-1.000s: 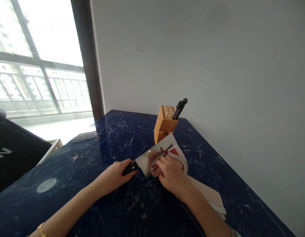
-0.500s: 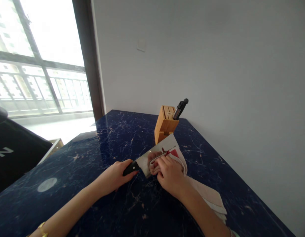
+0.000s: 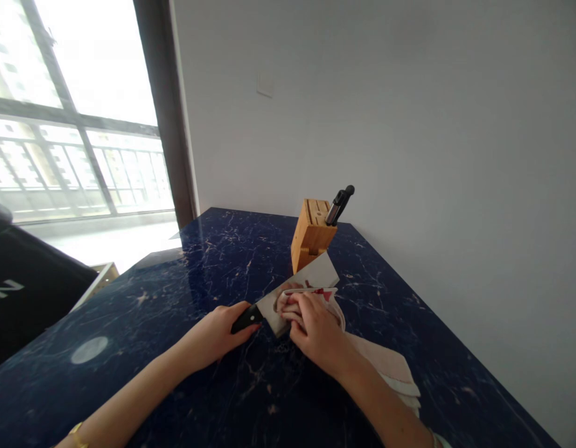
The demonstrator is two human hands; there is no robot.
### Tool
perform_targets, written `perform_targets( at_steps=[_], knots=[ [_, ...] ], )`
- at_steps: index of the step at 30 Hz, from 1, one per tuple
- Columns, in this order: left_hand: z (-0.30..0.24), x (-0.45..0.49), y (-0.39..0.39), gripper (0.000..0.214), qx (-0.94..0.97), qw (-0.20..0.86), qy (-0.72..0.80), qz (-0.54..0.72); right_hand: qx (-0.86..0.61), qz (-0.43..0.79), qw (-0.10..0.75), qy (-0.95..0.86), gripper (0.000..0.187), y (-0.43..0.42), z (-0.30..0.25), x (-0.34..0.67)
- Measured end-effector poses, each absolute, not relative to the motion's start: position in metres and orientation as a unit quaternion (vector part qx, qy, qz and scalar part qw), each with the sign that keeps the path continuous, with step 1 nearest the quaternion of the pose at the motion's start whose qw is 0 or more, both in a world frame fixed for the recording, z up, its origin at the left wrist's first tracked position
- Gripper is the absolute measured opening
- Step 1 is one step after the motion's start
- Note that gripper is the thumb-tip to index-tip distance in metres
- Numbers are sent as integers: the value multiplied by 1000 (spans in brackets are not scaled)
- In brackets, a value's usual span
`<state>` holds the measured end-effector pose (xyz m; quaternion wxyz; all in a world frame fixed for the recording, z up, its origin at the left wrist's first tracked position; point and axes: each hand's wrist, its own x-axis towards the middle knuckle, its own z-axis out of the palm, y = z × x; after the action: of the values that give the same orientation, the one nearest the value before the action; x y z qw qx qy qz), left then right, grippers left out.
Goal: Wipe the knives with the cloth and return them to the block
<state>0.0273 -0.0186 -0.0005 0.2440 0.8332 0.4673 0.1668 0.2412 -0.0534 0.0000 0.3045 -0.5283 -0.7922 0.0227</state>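
A cleaver with a wide shiny blade and a black handle points away to the right over the table. My left hand is closed round its handle. In my right hand is a bunched pale cloth with a red patch, pressed against the face of the blade. The cloth's loose end trails under my right forearm onto the table. Part of the blade is hidden by the cloth and my fingers. Just beyond the blade tip stands a wooden knife block.
Black-handled tools stick up from the block's right side. The dark blue marbled table carries a pale round spot at the left. A grey wall borders the right and back. A black bag is at the left, near the window.
My right hand has slid the cloth slightly left along the blade, towards the handle. My left hand keeps its hold on the cleaver, which stays about where it was.
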Motion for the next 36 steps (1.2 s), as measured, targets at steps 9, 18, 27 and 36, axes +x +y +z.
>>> perform_targets(
  at_steps=[9,18,27,36],
  knots=[
    [-1,26,-19,27,840,231,462,167,-575,5,350,-740,30,-41,3,261],
    [-6,25,-15,27,841,241,452,175,-523,55,319,-788,30,-44,1,256],
    [-3,24,-17,27,839,247,455,166,-571,14,363,-736,27,-40,7,271],
    [-9,23,-15,31,839,258,448,168,-556,50,357,-749,28,-39,7,267]
  ],
)
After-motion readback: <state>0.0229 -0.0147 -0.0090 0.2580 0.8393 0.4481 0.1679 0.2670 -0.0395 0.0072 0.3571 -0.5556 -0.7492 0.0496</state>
